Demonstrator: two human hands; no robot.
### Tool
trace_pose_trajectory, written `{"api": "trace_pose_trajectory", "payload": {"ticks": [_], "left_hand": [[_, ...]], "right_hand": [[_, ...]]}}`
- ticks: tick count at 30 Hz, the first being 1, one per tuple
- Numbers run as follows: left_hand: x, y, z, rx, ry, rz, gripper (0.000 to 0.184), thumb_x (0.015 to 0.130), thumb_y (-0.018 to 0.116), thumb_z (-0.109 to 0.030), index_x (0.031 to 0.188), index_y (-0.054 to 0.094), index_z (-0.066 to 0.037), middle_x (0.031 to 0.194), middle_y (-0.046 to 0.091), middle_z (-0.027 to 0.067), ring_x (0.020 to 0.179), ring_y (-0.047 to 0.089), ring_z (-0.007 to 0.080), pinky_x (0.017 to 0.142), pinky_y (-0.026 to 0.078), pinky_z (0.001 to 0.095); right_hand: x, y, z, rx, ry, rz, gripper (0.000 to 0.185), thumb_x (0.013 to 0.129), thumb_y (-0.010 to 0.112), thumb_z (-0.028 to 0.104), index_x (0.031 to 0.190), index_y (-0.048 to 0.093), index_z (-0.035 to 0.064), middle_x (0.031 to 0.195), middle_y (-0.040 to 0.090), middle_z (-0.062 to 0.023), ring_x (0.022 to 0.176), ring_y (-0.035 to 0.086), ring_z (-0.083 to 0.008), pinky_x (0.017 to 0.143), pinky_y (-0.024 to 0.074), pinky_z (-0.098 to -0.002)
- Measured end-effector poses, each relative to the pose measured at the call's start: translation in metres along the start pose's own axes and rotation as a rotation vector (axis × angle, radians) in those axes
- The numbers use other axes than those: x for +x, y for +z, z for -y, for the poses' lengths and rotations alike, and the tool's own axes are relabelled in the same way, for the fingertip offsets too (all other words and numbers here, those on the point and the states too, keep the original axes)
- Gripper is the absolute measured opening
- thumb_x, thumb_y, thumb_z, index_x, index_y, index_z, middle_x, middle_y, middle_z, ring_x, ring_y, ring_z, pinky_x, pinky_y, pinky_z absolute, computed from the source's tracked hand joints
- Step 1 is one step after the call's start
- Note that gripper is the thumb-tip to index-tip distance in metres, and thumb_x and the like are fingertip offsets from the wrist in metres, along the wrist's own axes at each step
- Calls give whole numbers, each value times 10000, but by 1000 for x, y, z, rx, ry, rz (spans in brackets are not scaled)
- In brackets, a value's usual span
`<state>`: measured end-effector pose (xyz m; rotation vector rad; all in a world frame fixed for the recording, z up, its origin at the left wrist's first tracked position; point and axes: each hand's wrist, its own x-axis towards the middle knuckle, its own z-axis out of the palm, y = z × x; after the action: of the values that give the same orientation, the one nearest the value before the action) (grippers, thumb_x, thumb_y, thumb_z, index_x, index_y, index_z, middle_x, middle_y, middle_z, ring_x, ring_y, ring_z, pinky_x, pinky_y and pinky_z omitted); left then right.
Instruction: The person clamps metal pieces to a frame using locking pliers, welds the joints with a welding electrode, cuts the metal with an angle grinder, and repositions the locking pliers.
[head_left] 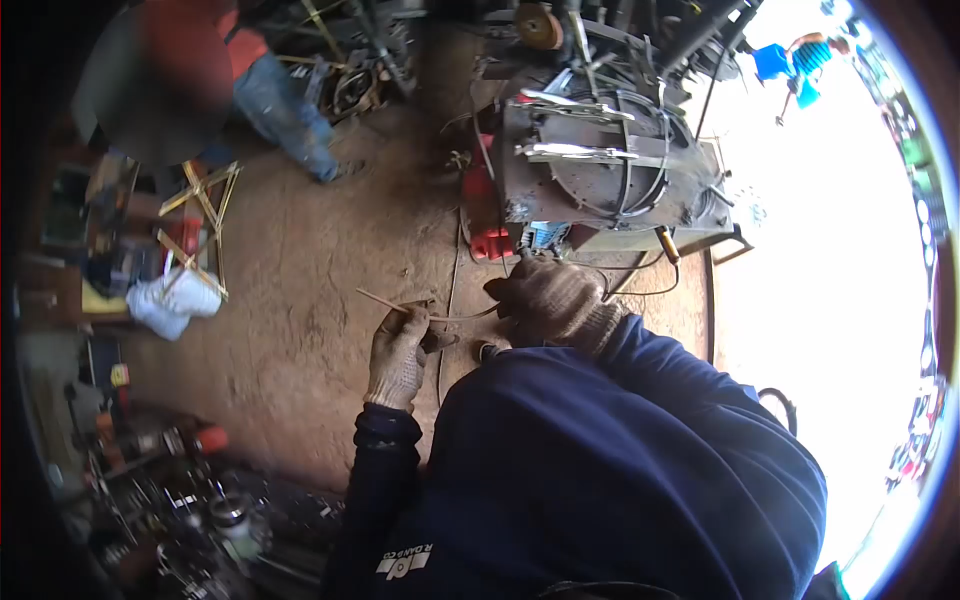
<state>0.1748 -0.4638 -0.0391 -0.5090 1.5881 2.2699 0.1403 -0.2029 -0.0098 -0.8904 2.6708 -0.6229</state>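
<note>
A thin, slightly curved rod [460, 318] runs between my two gloved hands. Around its left part the fingers of my left hand [399, 352] are closed, and one end sticks out beyond them to the upper left. My right hand [556, 300], in a dirty knit glove, is closed at the rod's other end, which it hides. Just beyond my right hand stands a metal work table [520, 180] with a round ring frame [662, 150] and pale metal pieces [590, 154] on top.
A person in blue trousers [290, 115] is at the upper left. Wooden frames [205, 200] and a white bundle [178, 300] lie at the left. Cluttered machinery [230, 515] fills the lower left. A cable [452, 290] crosses the floor [290, 370].
</note>
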Motion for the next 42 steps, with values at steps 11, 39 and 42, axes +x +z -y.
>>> {"api": "trace_pose_trajectory", "payload": {"ticks": [11,39,42], "left_hand": [[144,59,-45,100,-33,292,90,959,604,-89,981,687,-62,1042,694,81,875,690,192,744,596,391],[281,173,-32,418,-638,939,257,993,587,-195,1131,660,9,1012,727,143,875,731,230,781,622,332],[283,173,-25,418,-638,986,242,980,612,-183,1125,663,4,992,728,141,871,731,229,783,623,325]], "right_hand": [[-33,51,-73,1112,654,-333,521,984,616,309,1381,493,-4,1150,633,-108,918,612,-148,792,524,-303],[91,69,-68,1899,695,-1723,277,1005,451,144,1179,568,-37,1065,678,-140,873,680,-213,714,564,-322],[91,61,-67,2007,685,-1808,232,984,519,196,1109,594,15,990,687,-124,837,685,-209,689,569,-324]]}}
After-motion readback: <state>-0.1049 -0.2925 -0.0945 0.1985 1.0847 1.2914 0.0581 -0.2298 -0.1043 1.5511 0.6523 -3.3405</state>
